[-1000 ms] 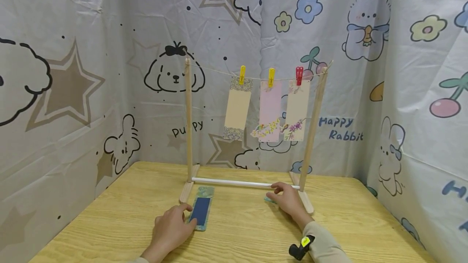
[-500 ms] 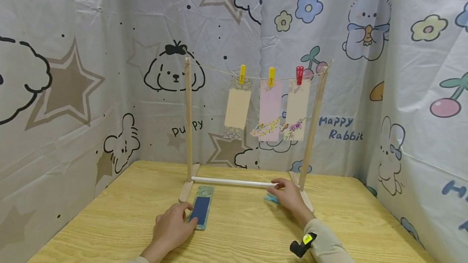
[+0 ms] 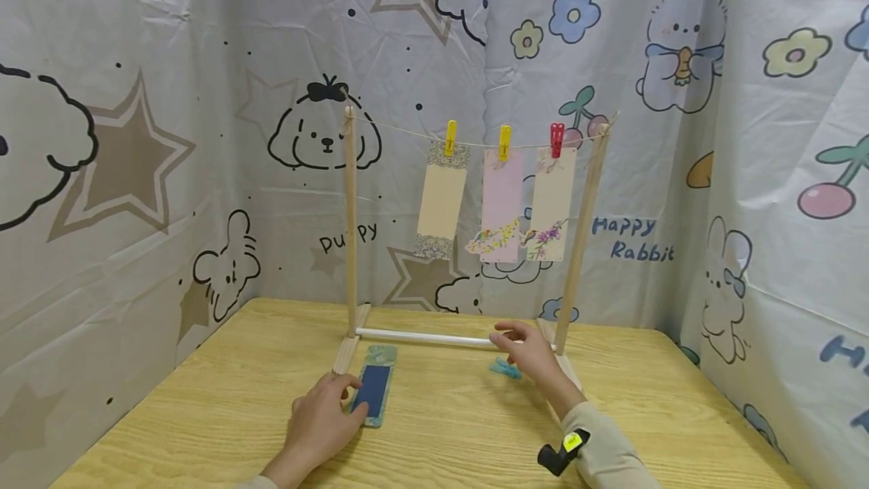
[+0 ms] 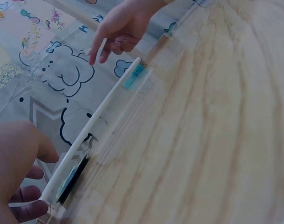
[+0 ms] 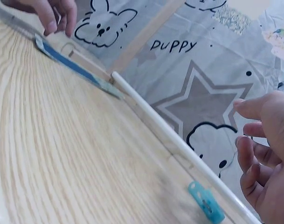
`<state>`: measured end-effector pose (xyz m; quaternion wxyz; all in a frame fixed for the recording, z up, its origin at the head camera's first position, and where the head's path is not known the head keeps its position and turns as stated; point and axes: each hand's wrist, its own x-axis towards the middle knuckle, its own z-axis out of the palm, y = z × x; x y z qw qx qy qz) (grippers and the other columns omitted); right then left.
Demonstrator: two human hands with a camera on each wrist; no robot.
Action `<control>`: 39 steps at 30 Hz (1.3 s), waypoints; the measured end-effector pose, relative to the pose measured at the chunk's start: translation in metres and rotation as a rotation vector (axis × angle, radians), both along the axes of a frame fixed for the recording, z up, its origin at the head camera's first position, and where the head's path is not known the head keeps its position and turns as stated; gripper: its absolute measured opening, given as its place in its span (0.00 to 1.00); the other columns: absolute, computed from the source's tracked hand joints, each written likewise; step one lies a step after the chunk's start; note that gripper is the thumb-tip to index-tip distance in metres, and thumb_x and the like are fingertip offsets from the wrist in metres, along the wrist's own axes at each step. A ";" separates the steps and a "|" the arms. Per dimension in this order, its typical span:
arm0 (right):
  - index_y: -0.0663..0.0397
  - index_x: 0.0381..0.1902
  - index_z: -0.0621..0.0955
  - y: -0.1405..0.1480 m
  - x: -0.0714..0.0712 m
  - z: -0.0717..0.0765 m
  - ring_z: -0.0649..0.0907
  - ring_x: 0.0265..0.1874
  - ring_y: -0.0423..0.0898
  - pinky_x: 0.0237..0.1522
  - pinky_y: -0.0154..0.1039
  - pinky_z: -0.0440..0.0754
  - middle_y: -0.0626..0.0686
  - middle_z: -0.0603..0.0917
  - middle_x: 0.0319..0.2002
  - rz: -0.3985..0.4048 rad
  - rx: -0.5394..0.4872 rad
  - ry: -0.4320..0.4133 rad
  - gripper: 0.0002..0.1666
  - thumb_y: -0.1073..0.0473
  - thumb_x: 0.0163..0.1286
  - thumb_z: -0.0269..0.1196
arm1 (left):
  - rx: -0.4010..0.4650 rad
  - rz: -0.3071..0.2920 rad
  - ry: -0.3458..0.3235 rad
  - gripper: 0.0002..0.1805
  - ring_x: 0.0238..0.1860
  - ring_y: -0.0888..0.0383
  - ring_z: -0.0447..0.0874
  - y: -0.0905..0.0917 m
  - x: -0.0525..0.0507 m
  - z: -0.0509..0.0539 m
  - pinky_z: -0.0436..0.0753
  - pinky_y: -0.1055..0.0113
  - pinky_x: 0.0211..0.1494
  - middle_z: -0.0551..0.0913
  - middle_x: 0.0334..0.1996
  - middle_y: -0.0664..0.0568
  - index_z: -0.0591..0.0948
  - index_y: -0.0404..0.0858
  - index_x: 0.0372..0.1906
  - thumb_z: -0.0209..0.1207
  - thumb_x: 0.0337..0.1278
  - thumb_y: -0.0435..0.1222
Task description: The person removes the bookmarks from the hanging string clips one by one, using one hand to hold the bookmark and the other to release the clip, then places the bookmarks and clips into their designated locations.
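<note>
A dark-blue card with a green patterned border (image 3: 375,387) lies flat on the table. My left hand (image 3: 324,413) is at its left edge, fingers loosely bent; in the left wrist view its fingers stand apart from the card. A teal clothespin (image 3: 505,368) lies on the table by the rack's white bar, plain in the right wrist view (image 5: 206,202). Just above it hovers my right hand (image 3: 532,357), fingers relaxed and holding nothing.
A wooden rack with left post (image 3: 351,225) and right post (image 3: 582,247) carries a string. From it hang a cream card (image 3: 441,202), a pink card (image 3: 501,195) and another cream card (image 3: 550,202), under yellow and red clothespins. A patterned curtain (image 3: 285,44) encloses the table (image 3: 434,444).
My right hand has risen off the teal clothespin, leaving more of it uncovered on the table. The left hand has hardly moved.
</note>
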<state>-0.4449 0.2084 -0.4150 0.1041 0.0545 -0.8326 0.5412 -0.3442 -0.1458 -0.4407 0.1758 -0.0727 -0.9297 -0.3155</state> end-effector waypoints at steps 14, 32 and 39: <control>0.65 0.64 0.78 -0.001 0.004 0.017 0.73 0.22 0.37 0.20 0.27 0.69 0.53 0.81 0.44 0.119 -0.412 -0.117 0.28 0.52 0.76 0.66 | 0.007 0.011 0.016 0.12 0.33 0.61 0.75 -0.001 -0.002 -0.001 0.71 0.42 0.46 0.78 0.35 0.57 0.87 0.46 0.46 0.72 0.57 0.40; 0.58 0.60 0.81 0.000 0.015 0.038 0.75 0.21 0.39 0.22 0.28 0.71 0.51 0.82 0.41 0.224 -0.555 -0.148 0.18 0.55 0.78 0.64 | 0.145 -0.092 0.075 0.11 0.39 0.58 0.79 0.002 -0.002 0.000 0.74 0.42 0.48 0.80 0.39 0.54 0.87 0.43 0.47 0.71 0.59 0.35; 0.50 0.54 0.85 -0.002 0.019 0.048 0.74 0.22 0.40 0.23 0.30 0.71 0.50 0.82 0.40 0.301 -0.579 -0.137 0.11 0.55 0.79 0.62 | 0.216 -0.154 0.096 0.11 0.41 0.56 0.78 0.003 -0.004 -0.001 0.78 0.56 0.44 0.79 0.39 0.52 0.86 0.40 0.47 0.70 0.60 0.32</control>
